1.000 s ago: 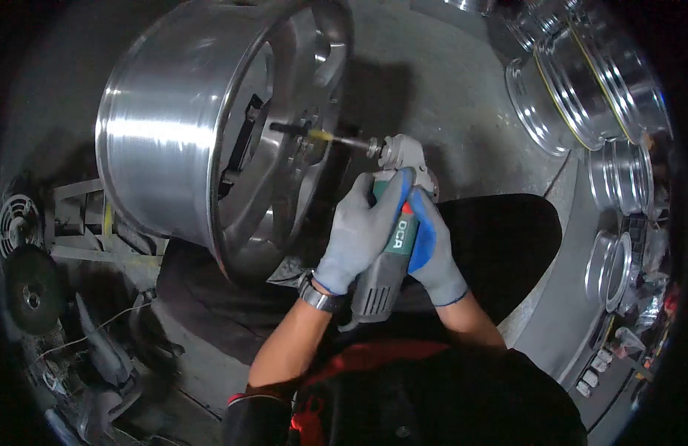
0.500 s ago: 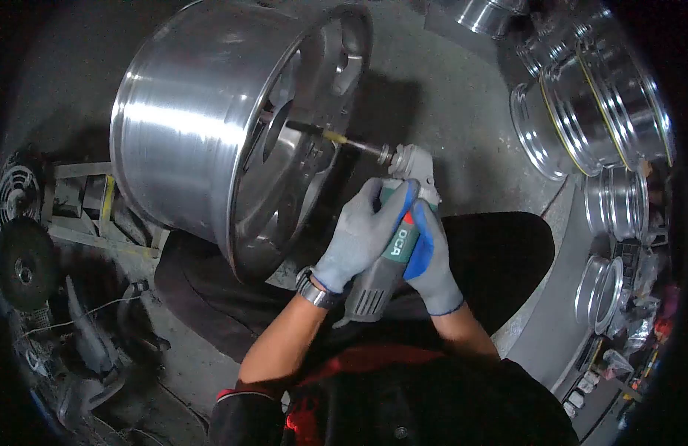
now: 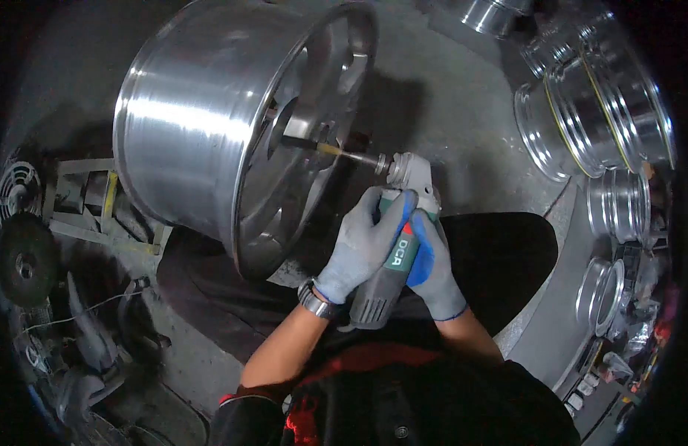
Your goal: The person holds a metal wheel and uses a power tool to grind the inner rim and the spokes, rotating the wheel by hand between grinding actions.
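The left hand and right hand, both gloved, close tight round the grinder, likely for steadiness. Its long bit reaches into the wheel, tilted on edge on the floor. Spare rims stand near the right.

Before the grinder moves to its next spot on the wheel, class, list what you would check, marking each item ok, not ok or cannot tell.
1. Two-handed grip on the grinder: ok; the left hand and right hand both wrap its body.
2. Hands covered: ok; both are gloved.
3. Bit aimed at the work: ok; it points into the face of the wheel.
4. Bit tip on metal: cannot tell; the tip is hidden inside.
5. Wheel held firm: cannot tell; it stands tilted on edge and its support is hidden.
6. Eye protection: cannot tell; out of view.
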Action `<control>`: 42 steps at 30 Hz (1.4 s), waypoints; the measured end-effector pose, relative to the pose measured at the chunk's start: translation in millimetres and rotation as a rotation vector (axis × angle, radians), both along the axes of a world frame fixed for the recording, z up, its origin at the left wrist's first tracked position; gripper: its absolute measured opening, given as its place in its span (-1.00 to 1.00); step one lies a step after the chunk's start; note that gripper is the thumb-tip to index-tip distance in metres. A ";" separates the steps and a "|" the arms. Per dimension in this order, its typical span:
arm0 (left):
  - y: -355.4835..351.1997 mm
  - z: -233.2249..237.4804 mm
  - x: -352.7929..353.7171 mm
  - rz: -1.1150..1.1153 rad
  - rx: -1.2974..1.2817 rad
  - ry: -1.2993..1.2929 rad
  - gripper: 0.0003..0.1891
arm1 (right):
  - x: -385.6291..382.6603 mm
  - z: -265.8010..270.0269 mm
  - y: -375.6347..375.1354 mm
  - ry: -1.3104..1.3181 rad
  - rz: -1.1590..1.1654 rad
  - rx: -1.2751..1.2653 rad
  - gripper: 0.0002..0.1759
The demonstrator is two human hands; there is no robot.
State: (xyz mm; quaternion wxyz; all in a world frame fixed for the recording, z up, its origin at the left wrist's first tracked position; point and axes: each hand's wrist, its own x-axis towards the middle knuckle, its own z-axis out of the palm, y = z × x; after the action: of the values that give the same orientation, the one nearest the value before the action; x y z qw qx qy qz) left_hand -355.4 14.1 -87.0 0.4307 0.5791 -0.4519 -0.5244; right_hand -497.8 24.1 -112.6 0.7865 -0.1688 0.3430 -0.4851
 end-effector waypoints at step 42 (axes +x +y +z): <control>-20.9 1.6 10.4 -0.050 -0.038 0.091 -0.50 | 6.3 5.7 -14.5 0.128 -0.044 -0.128 -0.49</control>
State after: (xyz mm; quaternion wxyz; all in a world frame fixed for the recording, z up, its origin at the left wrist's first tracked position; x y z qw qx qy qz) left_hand -345.0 -6.8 -85.4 0.4484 0.5350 -0.4558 -0.5521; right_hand -491.5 9.6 -106.8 0.7397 -0.2418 0.3643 -0.5115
